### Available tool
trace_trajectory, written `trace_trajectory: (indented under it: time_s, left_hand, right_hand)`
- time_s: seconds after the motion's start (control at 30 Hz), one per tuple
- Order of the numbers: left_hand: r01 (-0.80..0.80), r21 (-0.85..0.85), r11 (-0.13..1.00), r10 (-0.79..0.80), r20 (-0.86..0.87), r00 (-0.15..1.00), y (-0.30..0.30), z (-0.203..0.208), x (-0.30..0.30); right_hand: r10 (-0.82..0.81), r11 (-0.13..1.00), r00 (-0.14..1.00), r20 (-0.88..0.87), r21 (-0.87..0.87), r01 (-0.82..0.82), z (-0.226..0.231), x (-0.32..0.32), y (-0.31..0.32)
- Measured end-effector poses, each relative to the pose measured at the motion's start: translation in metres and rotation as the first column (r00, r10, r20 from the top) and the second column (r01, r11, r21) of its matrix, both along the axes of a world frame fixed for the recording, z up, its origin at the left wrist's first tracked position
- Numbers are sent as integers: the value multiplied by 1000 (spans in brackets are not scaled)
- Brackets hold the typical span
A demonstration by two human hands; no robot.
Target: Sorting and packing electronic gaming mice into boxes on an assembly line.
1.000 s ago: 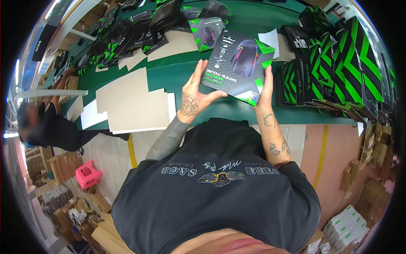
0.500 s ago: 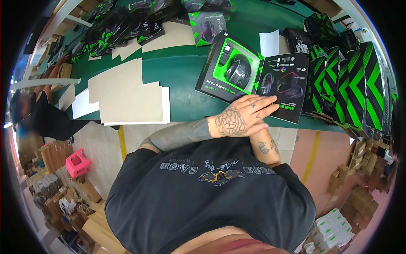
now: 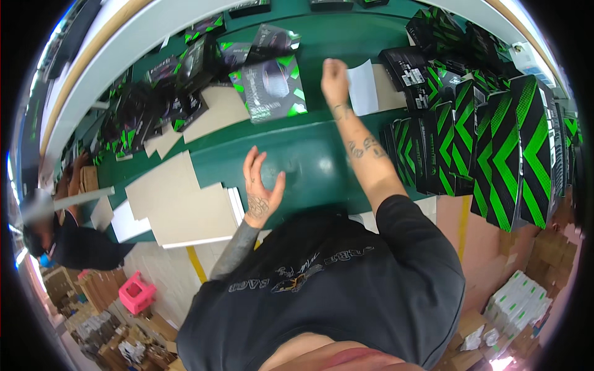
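My left hand [image 3: 263,191] hovers over the green table's near part with its fingers spread and nothing in them. It is just right of a pile of grey-brown cardboard sheets [image 3: 170,204]. My right hand [image 3: 335,81] is stretched toward the far part of the table, fingers curled closed. What lies inside the fingers, if anything, is hidden. A white sheet of paper [image 3: 363,89] lies right beside that hand. Left of it, a black and green mouse box [image 3: 272,93] lies flat with its printed face up, blurred.
Black and green boxes [image 3: 498,154] stand upright in a row at the right, with more heaped behind them. A loose heap of similar boxes [image 3: 148,105] covers the far left. A person in dark clothes [image 3: 80,238] is at the left; a pink stool [image 3: 136,292] stands on the floor.
My hands have parted: the right has reached far forward, the left has moved left and opened. The mouse box with the window has left the spot before me. The view has shifted.
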State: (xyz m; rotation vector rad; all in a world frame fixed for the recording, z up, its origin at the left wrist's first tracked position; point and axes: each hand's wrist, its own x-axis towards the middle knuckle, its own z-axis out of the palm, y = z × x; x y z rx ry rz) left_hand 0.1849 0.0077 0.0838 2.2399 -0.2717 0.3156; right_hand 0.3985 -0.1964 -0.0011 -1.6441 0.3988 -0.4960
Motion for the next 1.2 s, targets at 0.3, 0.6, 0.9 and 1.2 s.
trace_trajectory:
  time_s: [0.3,0.6,0.9,1.2]
  left_hand:
    - [96,-166,981,-134,-236,962,-17,-31,0]
    - [127,-222,967,-195,-317,928,0,-51,21]
    - [-473,-881,-28,-424,-418,804,-18,-64,6]
    - [-95,-802,589,-486,-446,751,25,-41,14]
  right_hand:
    - [-721,327,624,-300,-942,-74,-77,21,-193]
    - [-365,750,927,-87,-617,237,38,-58,-86]
    - [657,501,754,15,738,-452,59,-251,35]
    - [647,476,753,-120,835,-276,47,-232,2]
